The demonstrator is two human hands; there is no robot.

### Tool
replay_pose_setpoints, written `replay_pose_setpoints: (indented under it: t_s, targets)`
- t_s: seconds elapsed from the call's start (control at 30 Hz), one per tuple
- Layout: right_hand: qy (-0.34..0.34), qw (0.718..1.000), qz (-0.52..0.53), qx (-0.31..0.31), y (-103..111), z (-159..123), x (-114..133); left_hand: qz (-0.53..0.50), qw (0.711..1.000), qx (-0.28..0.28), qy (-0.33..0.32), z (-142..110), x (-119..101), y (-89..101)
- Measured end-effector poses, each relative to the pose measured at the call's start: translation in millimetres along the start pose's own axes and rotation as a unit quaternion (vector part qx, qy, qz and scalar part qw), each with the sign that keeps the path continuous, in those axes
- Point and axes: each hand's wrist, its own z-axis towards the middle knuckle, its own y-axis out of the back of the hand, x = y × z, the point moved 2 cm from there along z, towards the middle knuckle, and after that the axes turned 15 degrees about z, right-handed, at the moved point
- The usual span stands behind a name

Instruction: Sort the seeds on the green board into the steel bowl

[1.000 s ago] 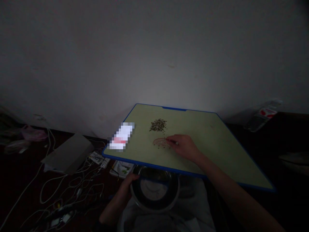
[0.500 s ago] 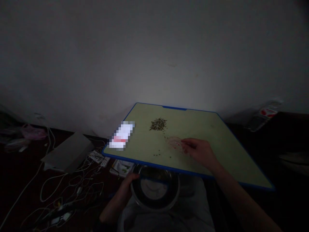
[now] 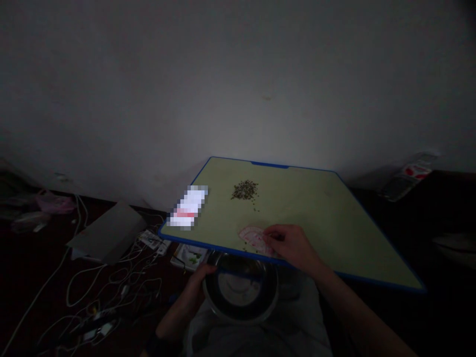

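Observation:
My right hand [image 3: 292, 245] pinches a see-through protractor [image 3: 253, 237] with red marks, held low over the pale tabletop [image 3: 316, 208] near its blue front edge. A few small dark grains [image 3: 246, 249] lie beside the protractor. Farther back, a pile of brown grains [image 3: 245, 190] is spread on the table, with a few stragglers on its near side. Below the front edge, my left hand [image 3: 197, 285] grips the left rim of a round metal bowl [image 3: 241, 317], which is over my lap. The bowl's inside is dark, and the tabletop covers part of its far rim.
A lit, blurred-out phone [image 3: 189, 207] lies on the table's left side. Left on the floor are a grey box [image 3: 107, 233], tangled white cables [image 3: 115, 277] and a pink plastic bag [image 3: 55, 203]. A wall [image 3: 238, 89] stands behind the table.
My right hand has moved the protractor toward me and slightly left, to the table's front edge. Fewer loose grains show there than before. My left hand and the bowl stay in place.

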Motion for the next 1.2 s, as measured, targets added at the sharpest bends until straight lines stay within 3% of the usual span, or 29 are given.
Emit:
replay_pose_setpoints:
  t_s: [0.27, 0.47, 0.67, 0.77, 1.03, 1.2]
  targets:
    - [0.055, 0.994, 0.02, 0.097, -6.1, 2.3, 5.8, -0.006, 0.999, 0.003, -0.034, 2.3, 0.1, -0.2]
    - [0.065, 0.988, 0.065, 0.123, -5.9, 4.9, 13.5, 0.002, 0.999, 0.017, -0.033, -2.2, -2.4, -2.1]
    - [0.061, 0.998, 0.033, 0.012, 18.2, 29.1, 3.8, 0.018, 0.999, -0.03, -0.021, -1.0, -1.3, 1.2]
    - [0.067, 0.998, -0.006, -0.006, 21.2, 36.4, -1.7, 0.011, 0.999, -0.034, -0.006, 2.2, -0.2, 2.4]
    - [0.057, 0.991, 0.04, 0.111, 3.0, 15.7, -1.5, 0.014, 0.999, -0.036, 0.0, -1.6, -2.4, 0.5]
    - [0.061, 0.984, 0.083, 0.142, -1.5, 6.1, 9.0, 0.014, 1.0, -0.008, -0.023, -0.5, -1.8, 1.7]
